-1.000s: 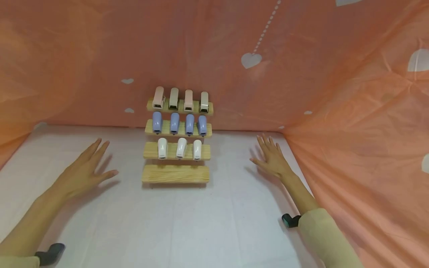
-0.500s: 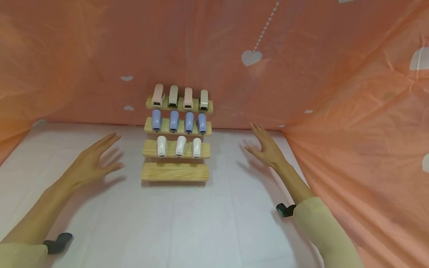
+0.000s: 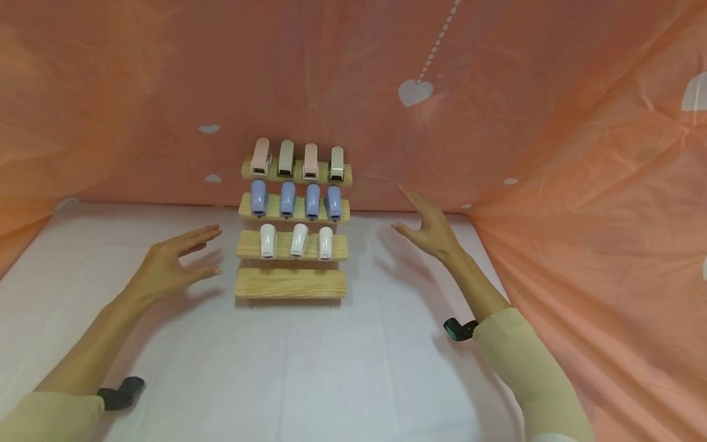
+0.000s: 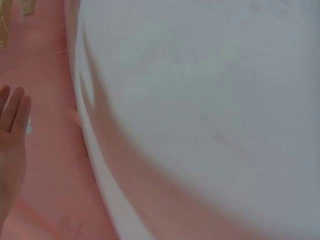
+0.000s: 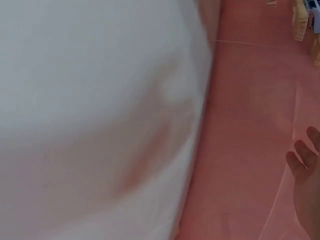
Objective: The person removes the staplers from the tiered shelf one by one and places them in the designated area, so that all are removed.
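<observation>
A stepped wooden rack (image 3: 289, 283) stands mid-table in the head view, bearing rows of small staplers. Pink staplers (image 3: 261, 156) and pale grey staplers (image 3: 286, 158) alternate on the top board. Several blue-violet staplers (image 3: 258, 197) line the second board, and three white staplers (image 3: 267, 242) sit on the third. My left hand (image 3: 162, 268) hovers left of the rack, fingers extended towards it, thumb apart, holding nothing. To the right of the rack, my right hand (image 3: 433, 232) is raised with straight fingers and spread thumb, also holding nothing. Both wrist views show only part of each hand.
The rack rests on a white-covered table (image 3: 331, 368). An orange-pink curtain (image 3: 497, 92) with white hearts encloses the back and sides. Black wrist devices (image 3: 124, 393) stick out beside both sleeves.
Both hands have moved inward towards the rack, the left to the right and the right to the left. The right hand has also moved slightly up the view. The staplers have not moved.
</observation>
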`<state>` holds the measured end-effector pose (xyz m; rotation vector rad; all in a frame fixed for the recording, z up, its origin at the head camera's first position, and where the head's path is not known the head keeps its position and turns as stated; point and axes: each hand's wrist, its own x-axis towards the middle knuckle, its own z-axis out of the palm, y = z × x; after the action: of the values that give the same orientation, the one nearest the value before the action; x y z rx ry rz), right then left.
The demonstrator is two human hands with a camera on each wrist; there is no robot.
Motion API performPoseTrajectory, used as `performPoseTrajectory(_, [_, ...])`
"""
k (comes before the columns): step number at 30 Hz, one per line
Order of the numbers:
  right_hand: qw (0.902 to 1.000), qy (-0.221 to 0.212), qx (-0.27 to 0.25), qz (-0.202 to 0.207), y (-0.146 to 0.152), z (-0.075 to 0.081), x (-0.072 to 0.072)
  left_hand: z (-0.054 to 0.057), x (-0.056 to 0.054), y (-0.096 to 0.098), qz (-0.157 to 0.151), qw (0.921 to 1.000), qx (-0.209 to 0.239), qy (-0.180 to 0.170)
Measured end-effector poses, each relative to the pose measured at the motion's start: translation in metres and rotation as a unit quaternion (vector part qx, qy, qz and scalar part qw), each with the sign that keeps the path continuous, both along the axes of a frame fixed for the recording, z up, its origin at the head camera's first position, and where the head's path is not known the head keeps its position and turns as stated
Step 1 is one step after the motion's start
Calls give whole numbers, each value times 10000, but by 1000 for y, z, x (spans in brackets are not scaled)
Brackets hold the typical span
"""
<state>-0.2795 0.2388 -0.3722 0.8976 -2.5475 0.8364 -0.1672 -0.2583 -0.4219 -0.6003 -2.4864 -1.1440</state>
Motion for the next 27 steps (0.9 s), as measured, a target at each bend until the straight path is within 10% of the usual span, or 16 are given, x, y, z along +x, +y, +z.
performPoseTrajectory(27, [9808, -330, -1465, 1246, -76, 61, -9, 4, -17, 27, -366, 9884, 827, -1223])
